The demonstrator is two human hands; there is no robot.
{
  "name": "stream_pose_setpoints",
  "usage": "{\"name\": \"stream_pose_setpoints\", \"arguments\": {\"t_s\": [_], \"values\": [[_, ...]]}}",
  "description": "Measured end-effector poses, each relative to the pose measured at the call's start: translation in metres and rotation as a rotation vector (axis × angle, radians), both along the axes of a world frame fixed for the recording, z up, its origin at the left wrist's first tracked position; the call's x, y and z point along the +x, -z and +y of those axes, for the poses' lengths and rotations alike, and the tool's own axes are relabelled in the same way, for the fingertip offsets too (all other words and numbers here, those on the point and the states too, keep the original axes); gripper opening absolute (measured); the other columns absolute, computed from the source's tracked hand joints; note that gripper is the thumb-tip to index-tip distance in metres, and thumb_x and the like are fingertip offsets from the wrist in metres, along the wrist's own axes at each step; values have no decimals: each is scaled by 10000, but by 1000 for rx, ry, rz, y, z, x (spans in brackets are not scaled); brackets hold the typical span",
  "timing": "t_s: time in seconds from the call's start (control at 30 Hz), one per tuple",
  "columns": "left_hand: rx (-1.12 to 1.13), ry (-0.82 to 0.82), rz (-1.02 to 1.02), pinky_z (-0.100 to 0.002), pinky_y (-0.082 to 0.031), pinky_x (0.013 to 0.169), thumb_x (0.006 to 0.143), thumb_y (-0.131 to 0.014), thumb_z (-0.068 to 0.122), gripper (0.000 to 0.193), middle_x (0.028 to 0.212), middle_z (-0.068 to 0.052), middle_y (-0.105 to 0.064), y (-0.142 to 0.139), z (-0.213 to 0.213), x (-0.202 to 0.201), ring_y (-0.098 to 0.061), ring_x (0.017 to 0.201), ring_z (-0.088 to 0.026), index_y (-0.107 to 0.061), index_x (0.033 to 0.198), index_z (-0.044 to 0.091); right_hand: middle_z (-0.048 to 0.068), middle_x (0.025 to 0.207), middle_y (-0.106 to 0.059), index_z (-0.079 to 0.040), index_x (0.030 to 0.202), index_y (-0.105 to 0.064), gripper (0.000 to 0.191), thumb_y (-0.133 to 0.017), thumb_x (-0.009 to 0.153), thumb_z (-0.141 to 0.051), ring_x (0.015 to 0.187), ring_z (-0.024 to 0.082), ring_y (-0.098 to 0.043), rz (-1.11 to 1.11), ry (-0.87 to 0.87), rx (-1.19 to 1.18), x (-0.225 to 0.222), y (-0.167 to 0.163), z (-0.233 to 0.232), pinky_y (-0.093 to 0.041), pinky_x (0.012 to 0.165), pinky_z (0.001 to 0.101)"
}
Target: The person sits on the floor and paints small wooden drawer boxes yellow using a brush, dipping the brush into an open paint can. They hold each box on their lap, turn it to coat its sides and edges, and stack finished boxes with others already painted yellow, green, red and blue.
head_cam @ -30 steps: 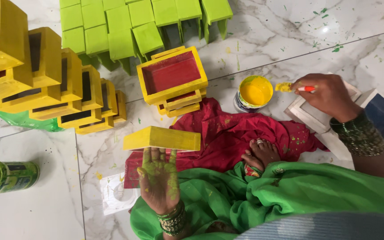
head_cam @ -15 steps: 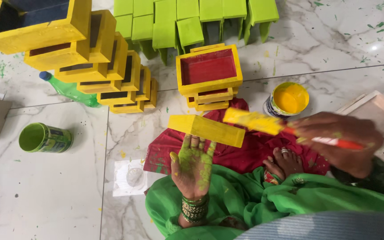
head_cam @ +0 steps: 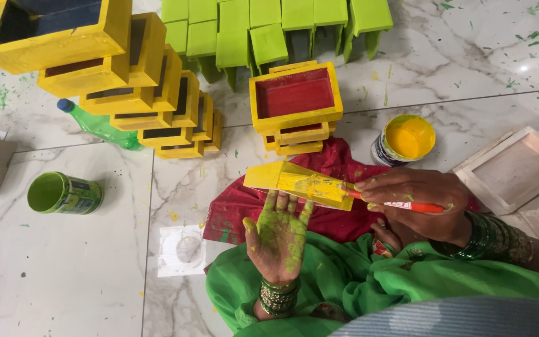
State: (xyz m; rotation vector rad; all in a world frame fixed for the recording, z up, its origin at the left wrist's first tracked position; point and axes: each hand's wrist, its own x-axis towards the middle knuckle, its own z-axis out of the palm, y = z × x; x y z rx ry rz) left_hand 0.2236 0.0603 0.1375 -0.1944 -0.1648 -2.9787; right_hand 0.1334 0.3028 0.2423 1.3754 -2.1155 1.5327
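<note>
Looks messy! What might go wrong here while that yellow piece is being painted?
The piece rests only on the left hand's fingertips, so a brush stroke from the right hand could tip it onto the red cloth. The open yellow paint pot sits near that arm and might get knocked.

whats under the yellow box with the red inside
The red-lined box sits on a small stack of yellow frames, two or three edges showing. Their insides and the floor beneath are covered.
</note>
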Motion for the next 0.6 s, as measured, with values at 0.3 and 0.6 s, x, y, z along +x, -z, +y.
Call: {"name": "stream_pose_setpoints", "arguments": {"t_s": [0.3,0.6], "values": [[-45,-19,-14,-602,-175,1281,963,-665,507,833,1553,-170,-435,-5,3,-4,-355,1492,-312,-375,1524,-35,162,1154,-760,-21,1025,-741,218,-767,811,17,1019,243,-787,-48,93,43,2,-15,16,-671,840,327],[-40,-7,-8,-607,-182,1288,976,-664,503,845,1560,-176,-425,-7,4,-2,-357,1498,-314,-346,1540,-40,142,1077,-771,-21,1005,-741,198,-766,811,9,1023,249,-783,39,42,67,3,-14,7,-640,877,352]]}}
